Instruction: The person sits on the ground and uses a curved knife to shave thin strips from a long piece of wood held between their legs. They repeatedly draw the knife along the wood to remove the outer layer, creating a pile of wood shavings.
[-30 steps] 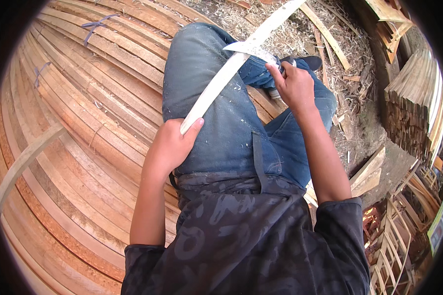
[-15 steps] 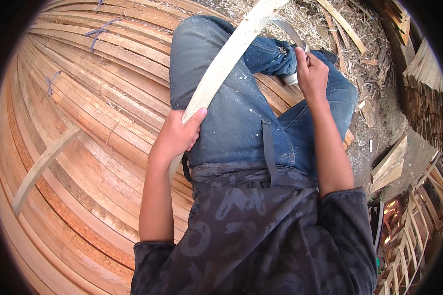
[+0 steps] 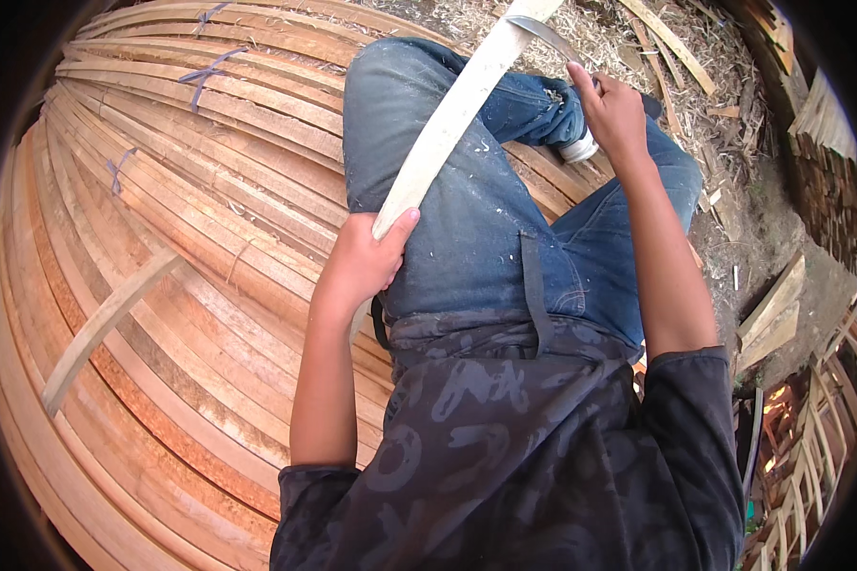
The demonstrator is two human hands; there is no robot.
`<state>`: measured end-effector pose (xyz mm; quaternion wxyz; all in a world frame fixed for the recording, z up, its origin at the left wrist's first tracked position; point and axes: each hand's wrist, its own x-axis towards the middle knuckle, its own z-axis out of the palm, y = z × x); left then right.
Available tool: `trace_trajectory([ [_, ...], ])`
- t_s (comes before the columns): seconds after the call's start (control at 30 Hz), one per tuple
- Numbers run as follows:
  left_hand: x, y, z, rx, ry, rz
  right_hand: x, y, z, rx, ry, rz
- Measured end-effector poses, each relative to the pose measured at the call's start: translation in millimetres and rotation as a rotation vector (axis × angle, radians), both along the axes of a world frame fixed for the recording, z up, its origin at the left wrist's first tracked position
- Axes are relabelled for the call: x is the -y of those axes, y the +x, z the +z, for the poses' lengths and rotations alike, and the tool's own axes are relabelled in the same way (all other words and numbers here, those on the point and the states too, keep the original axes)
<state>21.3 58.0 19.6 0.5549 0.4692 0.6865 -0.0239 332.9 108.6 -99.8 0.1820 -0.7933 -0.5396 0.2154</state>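
A long, pale wooden strip (image 3: 452, 119) slants across my lap, from beside my left hip up past the far edge of the view. My left hand (image 3: 369, 255) is closed around its near part, thumb along the top. In my right hand (image 3: 617, 119) is a curved knife (image 3: 550, 38), gripped by its handle, which the fingers mostly hide. The hooked blade lies across the strip's upper face near the far edge, its tip at the strip's left side. Both of my forearms reach forward over my jeans.
Long sawn wooden slats (image 3: 190, 333) lie under me and to the left, some tied with purple cord (image 3: 205, 74). A loose curved slat (image 3: 105, 324) rests across them. Wood shavings (image 3: 628, 57) cover the ground ahead. Stacked wood (image 3: 828, 181) stands at the right, above an offcut (image 3: 771, 314).
My right hand has moved forward, and the knife's blade has gone from the strip's right edge to across its face. The left hand keeps its hold. The whole view has shifted slightly.
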Motion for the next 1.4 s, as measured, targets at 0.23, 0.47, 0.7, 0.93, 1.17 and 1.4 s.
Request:
trace_trajectory([
  [0.23,4.3,-0.4,-2.5,-0.027,0.025,0.013,34.9,-74.1,23.8,-0.015,0.241,0.425],
  [0.47,-3.5,1.9,6.1,-0.022,-0.034,0.019,0.5,-49.5,-0.2,-0.094,-0.099,-0.148],
  [0.7,8.9,-3.0,-11.4,-0.046,0.088,-0.018,35.5,17.6,-15.4,-0.141,-0.149,-0.240],
  [0.93,15.0,-20.3,-15.9,-0.131,0.198,-0.119,78.8,-52.3,-16.8,-0.542,-0.017,-0.150],
  [1.17,19.6,1.4,2.2,-0.274,0.393,-0.169,75.3,-30.3,-38.6,-0.403,-0.107,0.011],
  [1.4,54.6,-1.3,20.2,-0.447,0.538,-0.112,83.9,-28.0,-57.6,-0.314,-0.176,-0.016],
])
